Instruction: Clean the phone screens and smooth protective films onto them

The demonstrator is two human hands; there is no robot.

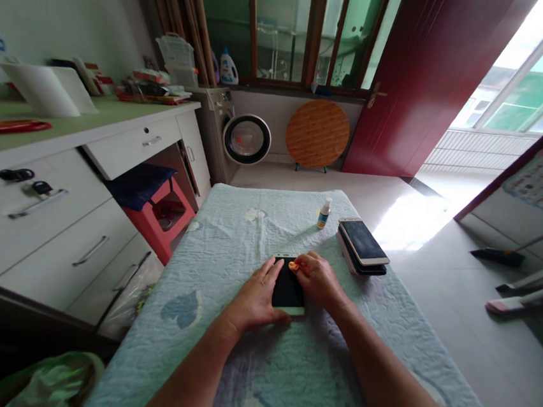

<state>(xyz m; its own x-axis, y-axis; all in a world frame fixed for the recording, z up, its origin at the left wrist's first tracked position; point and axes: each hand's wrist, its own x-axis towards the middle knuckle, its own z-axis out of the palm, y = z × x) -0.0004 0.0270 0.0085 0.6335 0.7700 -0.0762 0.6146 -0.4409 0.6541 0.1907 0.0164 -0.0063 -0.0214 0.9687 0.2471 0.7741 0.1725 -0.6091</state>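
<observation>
A smartphone (288, 291) with a dark screen and pale borders lies face up on the cloth-covered table (235, 226). My left hand (257, 292) holds it along its left side, fingers near the top and thumb by the bottom edge. A small orange cloth (293, 266) is pinched in my right hand (320, 280), pressed to the upper right of the screen. Most of that cloth is hidden by my fingers. Behind and to the right stands a small spray bottle (323, 215) with a white top. Several phones (364, 242) are stacked near the table's right edge.
At left is a white desk (144, 129) with drawers, and a red stool (161, 224) stands below it. A washing machine (217, 109) has its round door open. A round wooden tabletop (317, 134) leans by the wall. A broom (497, 257) lies at right.
</observation>
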